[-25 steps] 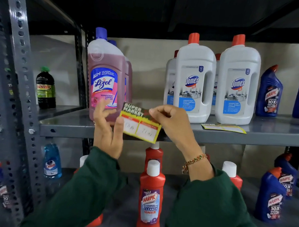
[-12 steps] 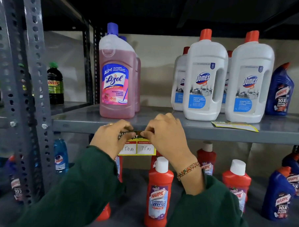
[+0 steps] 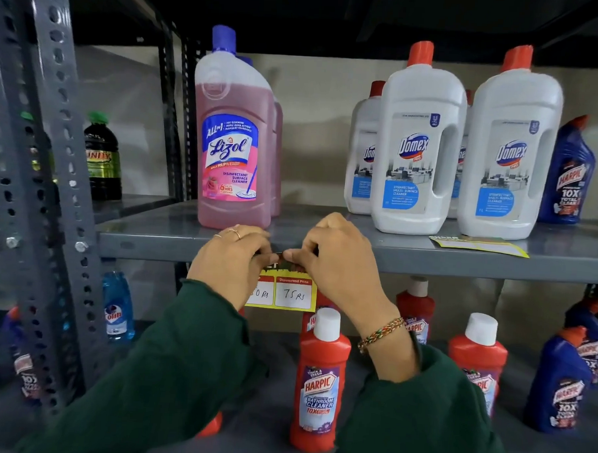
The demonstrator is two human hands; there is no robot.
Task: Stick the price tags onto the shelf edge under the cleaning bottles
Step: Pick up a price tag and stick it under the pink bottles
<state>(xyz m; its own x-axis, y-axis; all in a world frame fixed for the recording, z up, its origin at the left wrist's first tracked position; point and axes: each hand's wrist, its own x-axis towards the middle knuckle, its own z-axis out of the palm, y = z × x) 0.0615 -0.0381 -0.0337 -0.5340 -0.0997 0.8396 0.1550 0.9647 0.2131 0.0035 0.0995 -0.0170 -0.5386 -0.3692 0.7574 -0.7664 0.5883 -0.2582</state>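
A grey steel shelf [image 3: 409, 257] carries cleaning bottles in rows. Four white Domex bottles [image 3: 418, 152] with orange caps, two in front and two behind, read "Disinfectant Multi-Surface Cleaner". To their left stand two pink Lizol bottles [image 3: 233, 144], the front one marked "All in 1", "Disinfectant Surface Cleaner", "99.9%" and "6 hrs". A blue Harpic bottle [image 3: 567, 176] at the far right reads "10X Total Clean"; on the neighbouring rack at left sits one dark bottle with a green cap [image 3: 102, 156], its label too blurred to read. On the shelf below, at least four red Harpic bottles [image 3: 320, 381] are in view, the nearest reading "Thick & Fresh", "Bathroom Cleaner", "10X", alongside two blue Harpic bottles [image 3: 566, 382] at right and a blue Colin bottle [image 3: 117, 307] at left. The left hand [image 3: 229, 261] and right hand [image 3: 340, 259], in green sleeves, each have a pinching grip on the top strip of a yellow price tag [image 3: 293, 293], pressed against the shelf edge just below the front Lizol bottle; it reads "Discounted Price" and "75 Rs", its left box half hidden. A second price tag [image 3: 478, 246] lies flat on the shelf before the Domex bottles.
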